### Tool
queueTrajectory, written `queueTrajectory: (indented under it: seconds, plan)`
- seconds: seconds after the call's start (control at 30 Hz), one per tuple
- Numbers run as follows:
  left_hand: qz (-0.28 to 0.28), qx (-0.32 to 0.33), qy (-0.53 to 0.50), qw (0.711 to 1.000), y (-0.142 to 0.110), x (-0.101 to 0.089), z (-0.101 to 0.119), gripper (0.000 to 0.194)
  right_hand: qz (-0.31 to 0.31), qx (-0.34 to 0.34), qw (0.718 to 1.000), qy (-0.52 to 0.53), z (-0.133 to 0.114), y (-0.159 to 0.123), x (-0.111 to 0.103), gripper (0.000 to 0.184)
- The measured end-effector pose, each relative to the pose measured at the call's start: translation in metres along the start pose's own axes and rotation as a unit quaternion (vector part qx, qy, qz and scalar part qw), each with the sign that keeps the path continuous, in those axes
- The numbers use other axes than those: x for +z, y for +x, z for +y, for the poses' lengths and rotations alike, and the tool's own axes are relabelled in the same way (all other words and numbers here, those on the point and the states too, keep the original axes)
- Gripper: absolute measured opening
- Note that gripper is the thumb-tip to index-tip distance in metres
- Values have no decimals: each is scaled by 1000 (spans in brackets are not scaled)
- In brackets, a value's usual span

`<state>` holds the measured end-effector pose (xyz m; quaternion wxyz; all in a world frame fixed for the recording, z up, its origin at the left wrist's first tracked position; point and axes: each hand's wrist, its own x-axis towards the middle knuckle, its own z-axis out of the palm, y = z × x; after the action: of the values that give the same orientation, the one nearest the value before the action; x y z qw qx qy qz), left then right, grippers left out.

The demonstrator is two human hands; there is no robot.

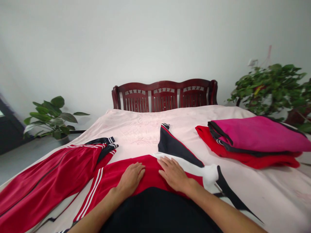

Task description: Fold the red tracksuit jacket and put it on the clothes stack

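A red, navy and white track jacket (150, 170) lies spread on the pale pink bed sheet (136, 129) right in front of me. My left hand (131, 178) rests flat on its red panel, fingers stretched forward. Just to its right, my right hand (173, 174) also lies flat with the fingers apart, touching the red cloth beside the white stripe. Neither hand holds anything. One navy sleeve (173, 144) points away toward the headboard.
Red track trousers with white stripes (51, 174) lie at the left of the bed. A folded pile, magenta over red (255, 140), sits at the right. A dark wooden headboard (164, 95) stands behind, with potted plants (52, 118) (274, 89) on both sides.
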<state>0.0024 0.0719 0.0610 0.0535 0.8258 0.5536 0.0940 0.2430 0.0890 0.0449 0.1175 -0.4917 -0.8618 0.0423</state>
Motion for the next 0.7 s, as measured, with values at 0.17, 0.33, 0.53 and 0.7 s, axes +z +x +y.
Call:
queueTrajectory:
  seconds: [0.17,0.33,0.53,0.7]
  plan:
    - [-11,5,23,1000,16,26,-33,53,-57,4,998,8,20,37,21,59]
    - [6,-70,79,994,6,28,-107,55,-39,62,997,-27,73,47,17,57]
    - [8,-92,51,994,5,25,-137,58,-17,171,985,-31,111,59,10,55]
    - [-7,-106,4,994,15,12,-146,59,39,343,938,-26,128,71,-3,56]
